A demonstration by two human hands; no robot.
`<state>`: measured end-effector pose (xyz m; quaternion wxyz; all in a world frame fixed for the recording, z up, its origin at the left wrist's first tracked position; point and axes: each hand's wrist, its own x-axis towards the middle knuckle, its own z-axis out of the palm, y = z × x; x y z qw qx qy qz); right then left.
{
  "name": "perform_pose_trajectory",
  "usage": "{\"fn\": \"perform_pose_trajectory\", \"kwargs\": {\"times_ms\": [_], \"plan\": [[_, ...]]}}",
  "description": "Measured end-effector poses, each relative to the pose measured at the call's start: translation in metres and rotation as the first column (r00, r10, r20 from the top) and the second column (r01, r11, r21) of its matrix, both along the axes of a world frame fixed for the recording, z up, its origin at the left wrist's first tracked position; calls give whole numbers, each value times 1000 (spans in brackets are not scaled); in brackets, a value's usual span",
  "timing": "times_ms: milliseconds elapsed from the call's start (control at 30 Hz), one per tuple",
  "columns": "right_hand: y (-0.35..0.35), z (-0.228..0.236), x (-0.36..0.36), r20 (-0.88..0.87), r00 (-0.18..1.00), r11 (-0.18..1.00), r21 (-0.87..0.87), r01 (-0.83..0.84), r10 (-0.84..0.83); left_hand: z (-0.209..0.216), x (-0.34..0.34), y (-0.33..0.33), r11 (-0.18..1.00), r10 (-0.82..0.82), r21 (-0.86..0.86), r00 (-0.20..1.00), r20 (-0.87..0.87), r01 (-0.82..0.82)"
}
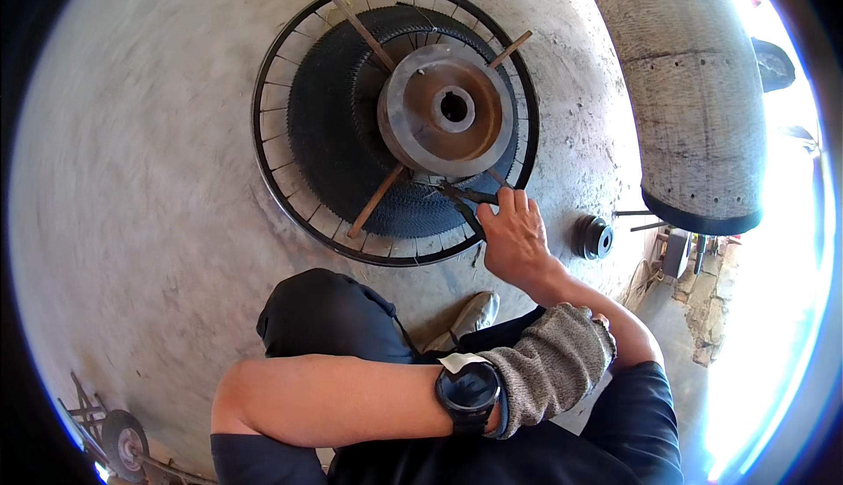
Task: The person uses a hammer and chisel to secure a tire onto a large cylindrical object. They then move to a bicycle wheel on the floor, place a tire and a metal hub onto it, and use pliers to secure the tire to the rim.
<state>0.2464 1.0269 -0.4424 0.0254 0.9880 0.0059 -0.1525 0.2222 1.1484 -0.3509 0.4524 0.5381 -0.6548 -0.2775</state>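
Observation:
My right hand (516, 235) grips black-handled pliers (472, 197). Their jaws reach the lower edge of a black coiled ring with a toothed surface (329, 125), just below a heavy metal pulley (413, 147). This pulley, with a round bore at its centre, sits on top of the black ring. Rusty bars (376, 201) stick out from under it over a thin spoked wheel rim (265, 169) around everything. My left hand (558, 364), in a grey-brown knit glove, lies across my body against my right arm; its fingers are mostly hidden. A black watch (468, 390) is on my left wrist.
A small dark grooved metal part (593, 237) lies on the concrete floor (158, 160) right of the wheel. At the upper right looms a large pale cylinder with a dark rim (702, 99). A small tyred wheel (126, 444) stands at lower left. My knee and shoe (474, 316) are close below.

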Motion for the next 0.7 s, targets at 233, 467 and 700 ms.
{"fn": "perform_pose_trajectory", "kwargs": {"times_ms": [233,467,700], "plan": [[7,5,-8,-309,842,816,252,520,-442,-7,-1,20,1000,15,4,1000,-24,-15],[17,-2,-14,-433,700,598,368,712,-568,0,3,-1,996,58,62,998,5,-58],[21,-4,-15,80,946,944,139,301,-313,-26,-42,-11,983,183,-41,978,97,-180]]}}
